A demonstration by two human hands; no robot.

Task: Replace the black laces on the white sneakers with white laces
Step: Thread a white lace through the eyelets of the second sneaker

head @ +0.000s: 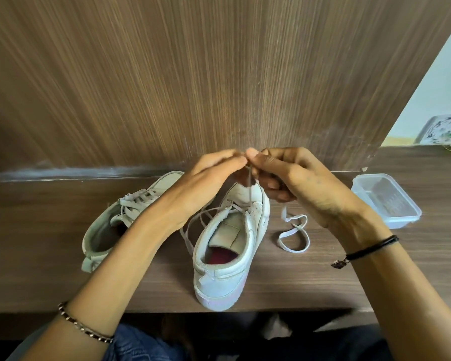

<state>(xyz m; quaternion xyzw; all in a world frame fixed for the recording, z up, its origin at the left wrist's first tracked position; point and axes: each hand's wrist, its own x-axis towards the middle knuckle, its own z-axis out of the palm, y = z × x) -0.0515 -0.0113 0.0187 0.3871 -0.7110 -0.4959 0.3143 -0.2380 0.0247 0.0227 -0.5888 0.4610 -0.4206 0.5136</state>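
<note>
Two white sneakers stand on the wooden desk (50, 256). The left sneaker (120, 220) is laced in white and lies angled away. The right sneaker (229, 246) points away from me, with a white lace (249, 188) running up from its eyelets. My left hand (208, 178) and my right hand (292, 178) meet above its toe, and both pinch the lace's raised end between fingertips. The lace's other part (294, 233) curls loose on the desk to the right of the shoe. No black lace is in view.
A clear plastic container (385, 201) sits at the right on the desk. A wood-grain panel (193, 74) rises right behind the shoes. A patterned tray (443, 128) lies beyond the panel at far right. The desk's front edge runs just below the right sneaker's heel.
</note>
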